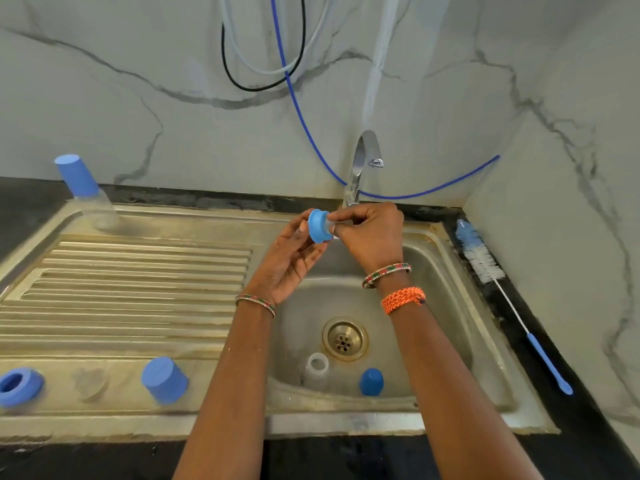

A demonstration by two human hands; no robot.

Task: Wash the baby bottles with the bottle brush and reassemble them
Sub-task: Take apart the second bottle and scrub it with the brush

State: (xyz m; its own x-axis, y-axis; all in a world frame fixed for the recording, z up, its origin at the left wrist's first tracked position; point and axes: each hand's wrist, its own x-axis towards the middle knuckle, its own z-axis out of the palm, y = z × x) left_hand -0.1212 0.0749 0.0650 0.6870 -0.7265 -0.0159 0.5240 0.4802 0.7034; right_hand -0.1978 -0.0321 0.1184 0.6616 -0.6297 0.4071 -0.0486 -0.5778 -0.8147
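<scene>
- The fingers of the right hand are curled and pinch a clear teat that sits in the blue screw ring; both are held up over the back of the sink basin, just in front of the tap.
- The left hand holds the same ring from the other side, palm up, thumb and fingertips curled against its rim.
- Each wrist wears a beaded bangle; the right wrist also carries an orange braided band.
- Down in the basin, near the drain, a clear bottle lies with its open neck up, and a blue cap stands just beside it, on the right.
- On the steel drainboard to the left, along the front edge, sit a second blue ring, a clear teat that is hard to make out, and a blue cap standing upside down, well apart from each other.
- At the far left corner of the drainboard stands an assembled bottle with its blue cap on, leaning in the wide-angle view.
- The bottle brush lies on the dark surface right of the sink, white-and-blue bristles toward the wall, blue handle toward the person; no hand touches it.
- A blue hose and other cables hang on the marbled wall behind the tap.
</scene>
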